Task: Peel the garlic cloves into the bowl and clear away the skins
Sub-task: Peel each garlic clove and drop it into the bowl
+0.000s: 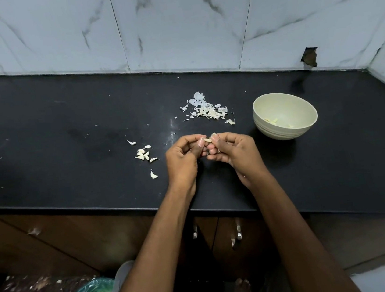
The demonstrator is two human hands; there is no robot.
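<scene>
Fingertips hide most of the garlic clove (208, 139), pinched between the left hand (183, 158) and right hand (233, 151) above the black counter (63, 138); how much skin remains is unclear. Pale peeled pieces lie in the cream bowl (285, 115), right of the hands. Unpeeled cloves (144, 154) sit left, a skin pile (206, 109) behind. Bare counter stretches leftward; its front edge lies under the wrists.

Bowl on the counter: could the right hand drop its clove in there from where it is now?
Probably yes. The bowl sits open just beyond the right hand, with bare counter between them and nothing blocking. Both hands now pinch the clove, so the left hand must let go first.
</scene>
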